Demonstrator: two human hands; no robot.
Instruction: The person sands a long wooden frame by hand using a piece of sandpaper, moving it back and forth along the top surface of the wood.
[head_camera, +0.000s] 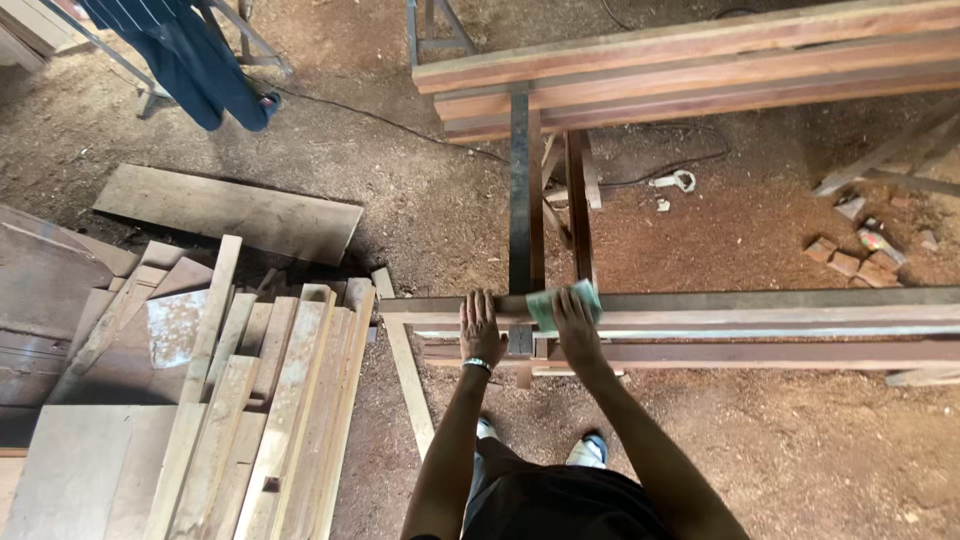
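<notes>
My left hand (480, 328) rests flat on the near end of a long wooden plank (760, 312) that lies across a metal stand, its fingers curled over the far edge. A bracelet sits on that wrist. My right hand (576, 328) presses a folded green sheet of sandpaper (562, 302) onto the same plank, just right of the left hand. The plank runs out to the right edge of the view.
A stack of long boards (700, 70) lies on a trestle beyond. Loose wooden slats and panels (260, 400) are piled at left. Small wood blocks (850, 258) and a cable lie on the sawdust floor. Another person's dark trouser leg (200, 60) shows top left.
</notes>
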